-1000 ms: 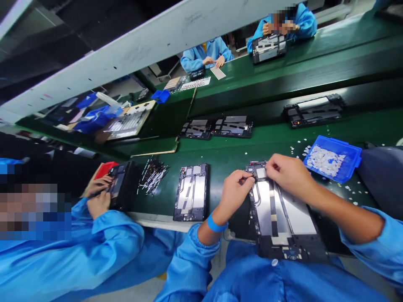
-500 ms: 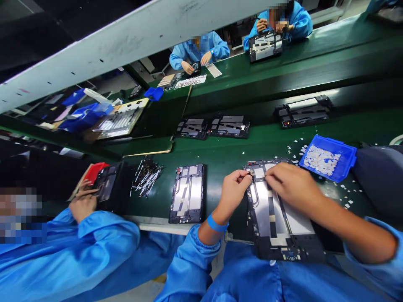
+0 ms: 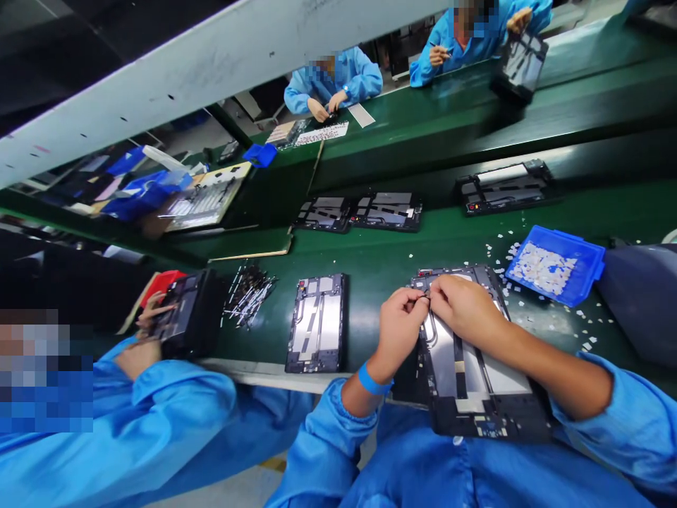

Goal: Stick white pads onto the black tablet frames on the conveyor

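An opened tablet [image 3: 444, 367], its inner side facing up, lies tilted in front of me at the bench edge. My left hand [image 3: 403, 317], with a blue band at the wrist, is closed in a pinch over the tablet's upper left part. A small dark piece shows at its fingertips, too small to name. Right beside it, my right hand [image 3: 465, 307] also pinches, its fingertips meeting those of the left. What the right fingers hold is hidden. To the left lies another opened tablet [image 3: 316, 324], untouched.
A blue tray [image 3: 587, 264] of small white pieces stands at right, with loose pieces scattered around it. Several opened tablets [image 3: 388, 210] lie farther back. Left are a pile of thin strips [image 3: 251, 293] and a co-worker's hands [image 3: 142, 346] at a dark device. Other people sit opposite.
My right hand has moved left across the tablet to meet my left fingertips. Across the bench, a co-worker has lifted a tablet and swung it to the right.
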Available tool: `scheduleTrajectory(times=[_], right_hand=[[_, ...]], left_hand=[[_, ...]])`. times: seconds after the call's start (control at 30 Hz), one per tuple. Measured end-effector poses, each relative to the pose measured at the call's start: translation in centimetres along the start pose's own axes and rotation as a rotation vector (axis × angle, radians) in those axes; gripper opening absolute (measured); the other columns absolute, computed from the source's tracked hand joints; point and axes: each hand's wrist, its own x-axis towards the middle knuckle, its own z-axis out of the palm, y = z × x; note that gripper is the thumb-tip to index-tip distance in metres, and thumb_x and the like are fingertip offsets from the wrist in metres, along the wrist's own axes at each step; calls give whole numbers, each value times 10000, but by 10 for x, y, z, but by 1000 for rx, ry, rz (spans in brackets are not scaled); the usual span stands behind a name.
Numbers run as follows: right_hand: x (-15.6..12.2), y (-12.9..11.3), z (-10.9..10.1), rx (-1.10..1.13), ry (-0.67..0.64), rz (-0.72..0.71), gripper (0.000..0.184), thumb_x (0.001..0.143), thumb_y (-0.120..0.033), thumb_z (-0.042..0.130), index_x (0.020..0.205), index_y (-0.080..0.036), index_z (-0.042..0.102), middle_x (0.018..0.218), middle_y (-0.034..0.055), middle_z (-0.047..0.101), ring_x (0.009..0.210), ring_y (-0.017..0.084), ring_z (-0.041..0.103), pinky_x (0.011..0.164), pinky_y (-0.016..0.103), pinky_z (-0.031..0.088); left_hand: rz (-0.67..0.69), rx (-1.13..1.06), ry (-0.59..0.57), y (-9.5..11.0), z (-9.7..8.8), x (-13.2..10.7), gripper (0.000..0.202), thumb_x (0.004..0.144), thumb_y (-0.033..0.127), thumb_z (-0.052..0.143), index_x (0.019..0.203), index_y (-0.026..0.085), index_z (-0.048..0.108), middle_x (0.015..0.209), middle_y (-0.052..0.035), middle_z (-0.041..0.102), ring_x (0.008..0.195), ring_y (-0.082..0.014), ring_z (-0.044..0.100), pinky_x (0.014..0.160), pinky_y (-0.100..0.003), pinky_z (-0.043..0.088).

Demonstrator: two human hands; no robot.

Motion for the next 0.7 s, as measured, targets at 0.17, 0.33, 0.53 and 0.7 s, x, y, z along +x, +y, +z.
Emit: scheduleTrajectory(times=[0.17,0.33,0.53,0.7], right_hand=[[3,42,-42,-105,124,210,135,930,-227,523,835,-221,618,786,63,691,721,216,602,661,317,355],[-12,54,-66,-174,168,211,158,941,-290,559,864,-223,680,783,65,719,737,232,643,673,327,384],[-17,10,-15,-86,-1,-48,158,950,-251,558,874,-224,695,829,38,741,782,203,674,717,296,417],[-6,0,1,-105,22,-9,145,886,-202,547,783,-224,647,759,37,708,720,196,637,662,300,369]], left_hand=[[-144,-108,-26,-3,-2,2,181,827,320,692,856,160,769,756,-13,689,690,-128,559,646,-244,436],[-155,-106,-32,-3,-2,3,175,819,328,710,840,162,762,718,1,659,680,-126,549,634,-240,424],[-6,22,-19,2,1,-1,104,832,232,672,818,175,758,729,6,635,648,-117,524,625,-247,413],[162,106,-9,7,1,-3,116,820,162,650,786,192,757,742,1,636,648,-120,514,630,-254,420]])
